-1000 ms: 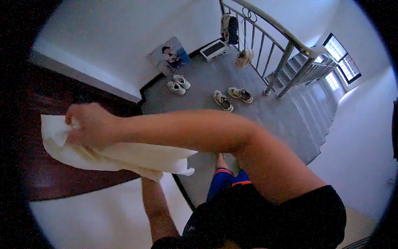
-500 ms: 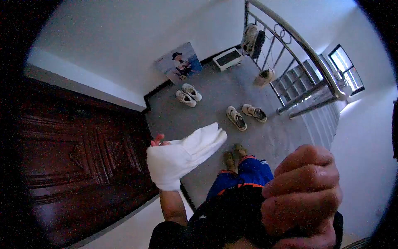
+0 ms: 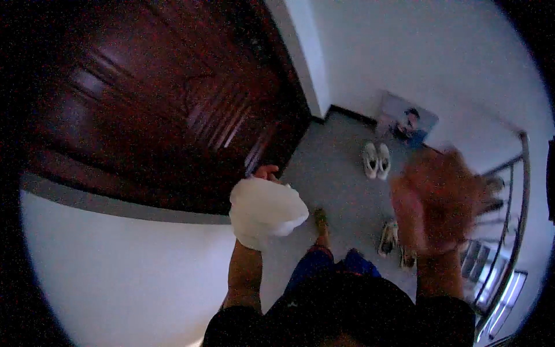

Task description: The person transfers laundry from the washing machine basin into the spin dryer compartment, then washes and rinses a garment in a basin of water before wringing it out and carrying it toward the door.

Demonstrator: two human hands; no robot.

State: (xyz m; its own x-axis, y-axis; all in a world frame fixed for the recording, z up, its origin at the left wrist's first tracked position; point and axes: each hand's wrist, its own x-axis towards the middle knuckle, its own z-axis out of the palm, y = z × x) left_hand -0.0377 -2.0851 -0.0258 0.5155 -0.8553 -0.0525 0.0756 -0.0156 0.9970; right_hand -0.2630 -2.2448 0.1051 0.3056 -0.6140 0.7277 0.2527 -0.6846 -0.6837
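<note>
A white cloth, glove-like covering (image 3: 269,205) surrounds my left hand (image 3: 267,172) down to the wrist. A few bare fingertips show past its upper edge, close to the dark wooden door (image 3: 173,110); the other fingers are hidden, so their pose cannot be told. On the right, my bare right hand (image 3: 436,199) is raised in front of me, blurred by motion. Its outline is compact, with the fingers curled in, and whatever may be inside it is hidden. The two hands are apart.
White shoes (image 3: 377,161) stand on the grey floor (image 3: 347,156) before a picture panel (image 3: 406,118) leaning on the wall. Another pair of shoes (image 3: 388,239) is near my legs. A metal stair railing (image 3: 525,191) bounds the right, with a window (image 3: 507,303) beyond.
My view has turned left toward the door, so the shoes and railing appear farther right. The white covering now looks rounded rather than stretched out. My right fist has moved up and farther from the camera.
</note>
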